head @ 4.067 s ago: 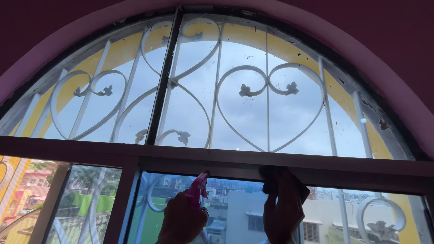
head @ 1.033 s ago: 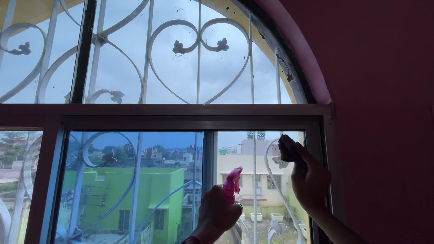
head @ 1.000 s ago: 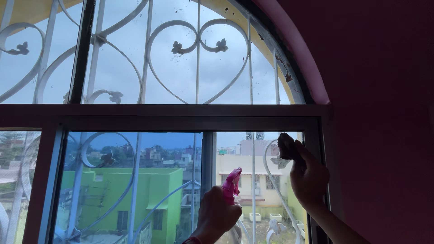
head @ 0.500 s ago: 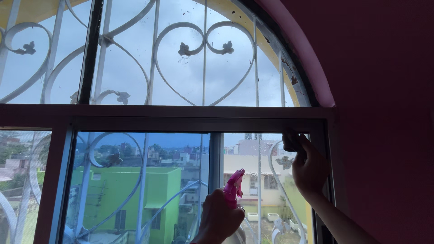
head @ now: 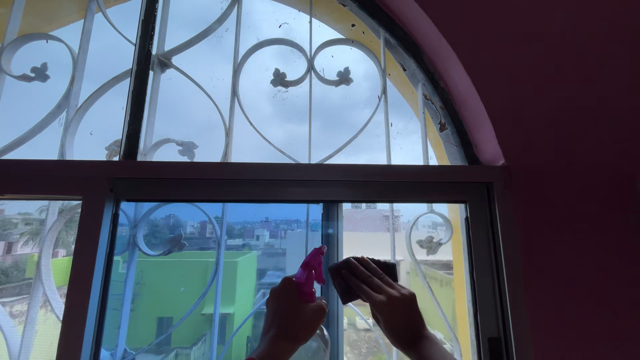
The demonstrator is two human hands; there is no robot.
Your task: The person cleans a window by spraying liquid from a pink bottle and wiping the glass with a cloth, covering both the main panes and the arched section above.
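At the lower pane, her left hand [head: 288,320] grips a pink spray bottle [head: 311,268]; right hand [head: 380,300] presses a dark cloth [head: 387,269] flat.

- Arched window [head: 280,120] fills most of view; dusty glass w/ specks, grey cloudy sky behind.
- White iron grille [head: 310,100] outside the glass: scrolls, heart shape, small flower bits.
- Dark frame rail [head: 267,180] splits arch from sliding panes [head: 213,280] below.
- Magenta wall [head: 573,167] on the right, curving over the arch; in shadow, room dim vs. daylight outside.
- Yellow band round the arch edge.
- Thru lower panes: bright green building [head: 187,293], pale houses, trees far off.
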